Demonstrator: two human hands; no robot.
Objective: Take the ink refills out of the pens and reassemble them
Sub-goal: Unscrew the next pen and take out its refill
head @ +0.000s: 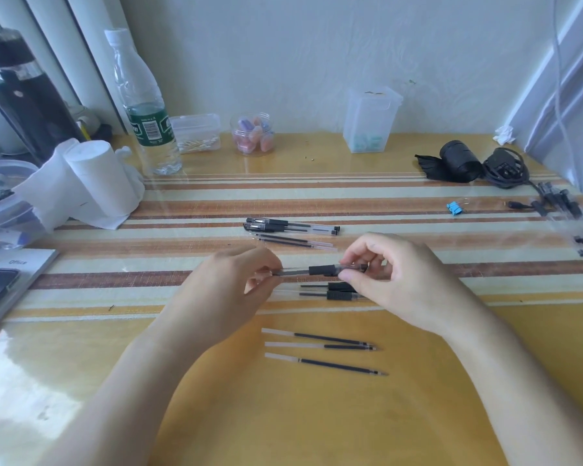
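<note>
Three ink refills [323, 351] lie side by side on the tabletop [317, 425], nearest the person. Behind them lie two pen barrels [339, 294], with a pen [320, 270] held just above them. Farther back lies a cluster of capped pens [283, 225]. A bottle [145, 122] and tissue roll [95, 176] stand back left; a binder clip [454, 207] lies far right.

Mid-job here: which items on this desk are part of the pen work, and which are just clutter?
Job: pen gripped by left hand and right hand; three loose refills; capped pens behind; barrels beneath the hands.
Clutter: water bottle; tissue roll; binder clip; black cable; jar.
</note>
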